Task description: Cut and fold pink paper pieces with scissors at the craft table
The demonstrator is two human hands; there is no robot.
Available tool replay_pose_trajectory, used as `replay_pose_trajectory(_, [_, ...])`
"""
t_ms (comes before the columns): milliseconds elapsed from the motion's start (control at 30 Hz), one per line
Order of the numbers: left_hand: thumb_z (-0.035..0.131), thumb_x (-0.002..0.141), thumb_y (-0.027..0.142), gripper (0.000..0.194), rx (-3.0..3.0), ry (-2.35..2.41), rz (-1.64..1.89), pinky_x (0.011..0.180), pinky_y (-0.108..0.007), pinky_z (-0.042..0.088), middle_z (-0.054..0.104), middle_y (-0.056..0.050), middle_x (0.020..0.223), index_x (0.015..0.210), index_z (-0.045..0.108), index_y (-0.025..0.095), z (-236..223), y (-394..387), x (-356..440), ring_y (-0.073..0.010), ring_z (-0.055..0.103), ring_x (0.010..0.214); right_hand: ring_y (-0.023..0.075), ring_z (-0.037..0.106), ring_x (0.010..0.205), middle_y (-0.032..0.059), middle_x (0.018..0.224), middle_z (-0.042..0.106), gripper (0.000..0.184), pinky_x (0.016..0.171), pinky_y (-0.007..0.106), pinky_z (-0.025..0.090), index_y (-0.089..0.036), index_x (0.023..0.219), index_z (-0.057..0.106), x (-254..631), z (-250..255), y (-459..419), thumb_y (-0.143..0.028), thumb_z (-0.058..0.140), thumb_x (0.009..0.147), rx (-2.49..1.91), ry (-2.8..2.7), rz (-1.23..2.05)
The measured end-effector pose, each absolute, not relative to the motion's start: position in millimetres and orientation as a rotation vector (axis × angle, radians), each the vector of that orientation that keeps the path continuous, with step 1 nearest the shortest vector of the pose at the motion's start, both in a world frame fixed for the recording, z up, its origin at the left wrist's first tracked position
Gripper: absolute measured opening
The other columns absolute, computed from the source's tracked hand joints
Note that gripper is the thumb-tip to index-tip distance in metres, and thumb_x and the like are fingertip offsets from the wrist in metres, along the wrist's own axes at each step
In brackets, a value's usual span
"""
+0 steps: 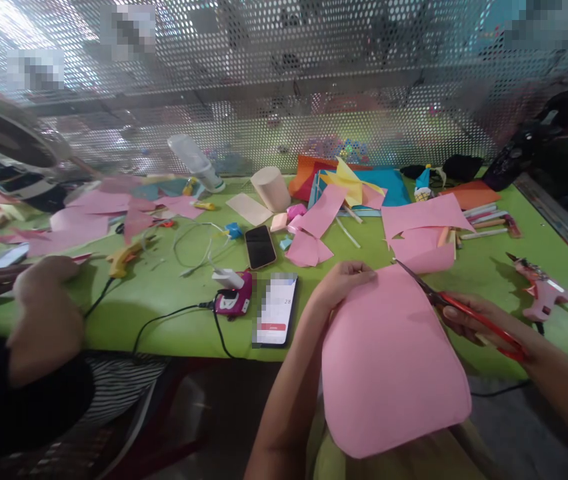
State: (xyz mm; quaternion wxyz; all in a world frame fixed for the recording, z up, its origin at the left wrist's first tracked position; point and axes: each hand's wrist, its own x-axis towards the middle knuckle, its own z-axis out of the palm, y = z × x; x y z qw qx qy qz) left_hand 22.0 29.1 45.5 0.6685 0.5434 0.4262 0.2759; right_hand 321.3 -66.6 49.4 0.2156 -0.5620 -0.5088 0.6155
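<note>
- The pink craft sheet (pixel 394 360), broad with rounded lower corners, is held up over the person's lap at the near edge of the green surface (pixel 164 337), its top end toward the scattered pieces
- It looks light and thin, like felt or soft foam: probably bendy, with enough body to hang fairly flat, not slippery, but easy to crease if squeezed
- The left hand (pixel 341 287) is closed on the sheet's upper left corner, thumb and fingers pinching the margin; an edge hold like this suits it, keeping the middle unwrinkled
- The right hand (pixel 487 308) is closed round the red handles of the scissors (pixel 431 293), whose blades lie along the sheet's upper right edge; I cannot tell how far the blades are parted
- The scissors look rigid and heavier than the sheet, best held by the handles, clear of the metal
- Just beyond the sheet lies a pink offcut (pixel 424 213), equally light; a pink glue gun (pixel 547 297) rests to the right, safest taken by its grip
- To the left are a lit phone (pixel 279 313), a magenta power adapter (pixel 237 300) and a dark-screened phone (pixel 260 248)
- Farther left, a yellow glue gun (pixel 123 260) lies near a co-worker's arm (pixel 44 313); perforated mesh (pixel 264 93) stands behind
</note>
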Motion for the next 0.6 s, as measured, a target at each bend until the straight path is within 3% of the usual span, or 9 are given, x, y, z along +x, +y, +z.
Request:
replay_pose_trajectory(267, [0.078, 0.079, 0.048, 0.032, 1.291, 0.959, 0.587, 0.062, -0.025, 0.042, 0.068, 0.0, 0.074, 0.083, 0.073, 0.016, 52, 30, 20, -0.0124, 0.058, 0.063, 0.0065, 0.024, 0.044, -0.0094, 0.057, 0.039, 0.076, 0.042, 0.023, 0.012, -0.02, 0.114, 0.062, 338, 37, -64, -0.083, 0.069, 0.072, -1.639, -1.437, 1.726])
replay_pose_trajectory(400, [0.077, 0.079, 0.047, 0.032, 1.352, 0.963, 0.57, 0.063, -0.025, 0.042, 0.068, 0.0, 0.074, 0.083, 0.073, 0.016, 56, 31, 20, -0.0126, 0.058, 0.065, 0.008, 0.024, 0.045, -0.0109, 0.053, 0.032, 0.083, 0.044, 0.024, 0.011, -0.019, 0.117, 0.065, 343, 30, -63, -0.086, 0.067, 0.069, -1.67, -1.425, 1.71])
replay_pose_trajectory(600, [0.075, 0.082, 0.047, 0.031, 1.438, 0.944, 0.533, 0.066, -0.026, 0.043, 0.069, 0.0, 0.076, 0.085, 0.075, 0.016, 60, 33, 18, -0.0135, 0.059, 0.068, 0.0093, 0.029, 0.048, -0.0099, 0.057, 0.032, 0.076, 0.045, 0.024, 0.017, -0.02, 0.118, 0.067, 348, 34, -64, -0.082, 0.068, 0.074, -1.633, -1.498, 1.688])
